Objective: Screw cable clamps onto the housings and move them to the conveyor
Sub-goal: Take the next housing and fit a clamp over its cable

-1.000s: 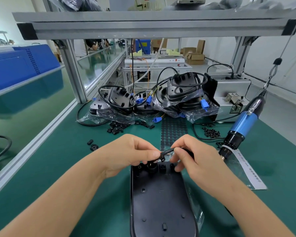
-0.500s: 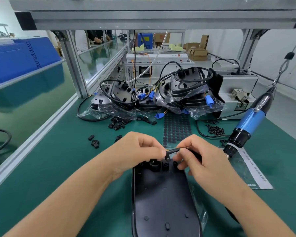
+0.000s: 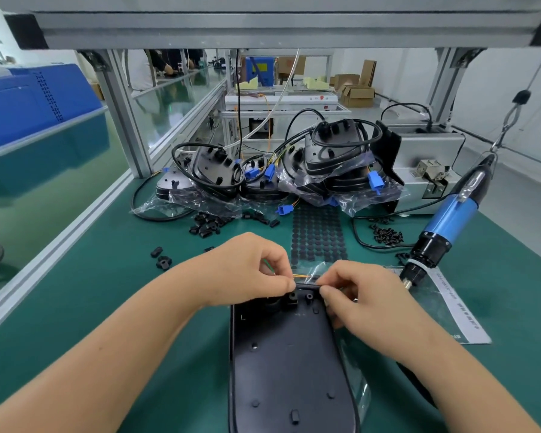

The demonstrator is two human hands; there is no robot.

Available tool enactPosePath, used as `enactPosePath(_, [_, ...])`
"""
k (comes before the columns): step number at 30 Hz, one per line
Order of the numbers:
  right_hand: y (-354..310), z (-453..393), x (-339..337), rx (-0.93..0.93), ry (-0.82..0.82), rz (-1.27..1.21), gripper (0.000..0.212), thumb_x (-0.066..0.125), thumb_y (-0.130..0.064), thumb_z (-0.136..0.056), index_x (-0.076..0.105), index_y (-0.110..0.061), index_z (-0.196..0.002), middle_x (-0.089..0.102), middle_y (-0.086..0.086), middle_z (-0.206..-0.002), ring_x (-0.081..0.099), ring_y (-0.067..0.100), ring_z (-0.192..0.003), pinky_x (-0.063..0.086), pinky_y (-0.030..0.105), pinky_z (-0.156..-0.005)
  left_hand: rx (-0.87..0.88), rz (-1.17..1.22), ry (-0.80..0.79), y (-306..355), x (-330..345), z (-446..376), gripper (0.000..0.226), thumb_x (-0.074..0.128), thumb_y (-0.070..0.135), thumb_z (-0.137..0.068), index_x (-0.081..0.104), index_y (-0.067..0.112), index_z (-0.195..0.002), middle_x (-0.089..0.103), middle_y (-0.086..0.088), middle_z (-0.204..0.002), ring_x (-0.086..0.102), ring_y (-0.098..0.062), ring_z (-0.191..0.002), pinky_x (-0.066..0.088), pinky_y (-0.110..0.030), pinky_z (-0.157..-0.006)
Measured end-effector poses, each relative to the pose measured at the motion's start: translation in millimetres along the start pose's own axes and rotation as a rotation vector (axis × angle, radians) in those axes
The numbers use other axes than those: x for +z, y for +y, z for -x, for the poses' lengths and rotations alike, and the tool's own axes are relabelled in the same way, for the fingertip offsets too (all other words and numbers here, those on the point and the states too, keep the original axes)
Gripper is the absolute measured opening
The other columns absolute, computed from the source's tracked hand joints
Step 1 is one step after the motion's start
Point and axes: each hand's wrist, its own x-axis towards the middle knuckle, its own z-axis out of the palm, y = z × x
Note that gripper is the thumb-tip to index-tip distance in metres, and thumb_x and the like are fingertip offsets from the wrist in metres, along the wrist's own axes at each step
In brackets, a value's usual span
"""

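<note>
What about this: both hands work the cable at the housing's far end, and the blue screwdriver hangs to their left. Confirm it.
One thing is wrong: the screwdriver hangs to the right of the hands, not the left, as the head view shows. The rest stands: the left hand and right hand both work the cable at the far end of the housing.

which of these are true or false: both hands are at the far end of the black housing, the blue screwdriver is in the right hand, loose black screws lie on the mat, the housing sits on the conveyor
1. Both hands work at the far end of the black housing. True: the left hand and right hand pinch a cable there.
2. The blue screwdriver is in the right hand. False: it hangs unheld, right of the hands.
3. Loose black screws lie on the green mat. True.
4. The housing sits on the conveyor. False: it lies on the mat.
</note>
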Motion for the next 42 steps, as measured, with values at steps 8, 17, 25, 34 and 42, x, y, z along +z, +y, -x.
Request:
enactPosePath(8, [2.0, -5.3, -3.3, -0.044, -0.047, 0.059, 0.016, 0.066, -0.015, -0.084, 0.065, -0.030, -0.080, 0.063, -0.011, -0.070, 0.059, 0.003, -0.060, 0.047, 0.014, -0.061, 0.009, 0.014, -0.036, -3.6, -2.0, -1.9, 0.009, 0.073, 0.027, -0.081, 0.070, 0.020, -0.075, 0.069, 0.005, -0.068, 0.056, 0.001, -0.059, 0.043, -0.010, -0.060])
enactPosePath(17, [5.4, -2.4, 2.1, -0.085, -0.052, 0.059, 0.020, 0.064, -0.015, -0.086, 0.065, -0.034, -0.082, 0.063, -0.014, -0.082, 0.058, -0.002, -0.077, 0.041, 0.006, -0.068, -0.008, 0.299, -0.039, -12.3, 1.1, 5.2, 0.040, 0.072, 0.049, -0.066, 0.074, 0.011, -0.076, 0.062, -0.030, -0.093, 0.046, -0.021, -0.071, 0.037, -0.036, -0.070])
enactPosePath(25, [4.4, -2.7, 5.2, -0.069, -0.026, 0.046, 0.018, 0.062, -0.019, -0.088, 0.063, -0.036, -0.082, 0.063, -0.013, -0.086, 0.057, -0.002, -0.081, 0.041, 0.008, -0.069, -0.074, 0.307, -0.010, -14.4, 4.5, 0.5, 0.004, 0.076, 0.017, -0.079, 0.076, 0.016, -0.074, 0.070, -0.002, -0.069, 0.055, -0.006, -0.062, 0.043, -0.016, -0.063])
enactPosePath(34, [-3.4, -1.6, 9.8, -0.079, -0.030, 0.016, 0.021, 0.057, -0.055, -0.071, 0.063, -0.037, -0.081, 0.061, -0.013, -0.087, 0.055, 0.000, -0.084, 0.043, 0.019, -0.078, -0.026, 0.172, -0.133, -11.6, -5.6, -4.5, 0.003, 0.075, 0.025, -0.080, 0.076, 0.022, -0.079, 0.068, 0.005, -0.066, 0.054, -0.004, -0.060, 0.042, -0.013, -0.059])
enactPosePath(42, [-1.6, -4.7, 13.9, -0.033, -0.031, -0.180, 0.013, 0.074, -0.035, -0.074, 0.063, -0.030, -0.070, 0.062, -0.014, -0.076, 0.053, -0.001, -0.069, 0.036, 0.011, -0.065, 0.123, -0.061, 0.039, 37.7, -7.7, -88.1, 0.010, 0.069, 0.032, -0.085, 0.078, 0.026, -0.084, 0.074, 0.007, -0.080, 0.069, -0.014, -0.077, 0.056, -0.027, -0.077])
